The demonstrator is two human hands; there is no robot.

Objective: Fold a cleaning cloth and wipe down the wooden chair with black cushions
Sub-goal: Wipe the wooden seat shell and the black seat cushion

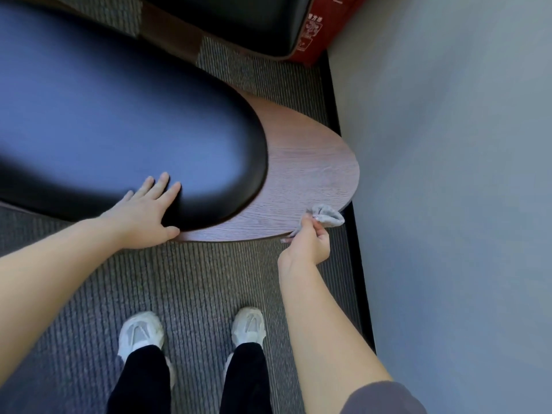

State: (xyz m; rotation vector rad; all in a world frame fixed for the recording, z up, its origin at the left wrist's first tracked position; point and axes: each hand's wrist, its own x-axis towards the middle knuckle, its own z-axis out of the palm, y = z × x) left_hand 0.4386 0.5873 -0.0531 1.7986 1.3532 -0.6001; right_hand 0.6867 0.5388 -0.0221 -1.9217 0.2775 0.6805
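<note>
A long black cushion (125,130) lies on a rounded wooden seat board (310,162) whose bare end juts to the right. My left hand (146,213) rests flat on the cushion's near edge, fingers straight, thumb at the board's rim. My right hand (309,243) grips a bunched grey cleaning cloth (328,216) and holds it against the board's near right edge.
A grey wall (448,174) with a black skirting strip stands close on the right. Another black cushioned seat (239,22) and a red box (316,34) stand at the back. Striped grey carpet (194,279) covers the floor where my feet in white shoes stand.
</note>
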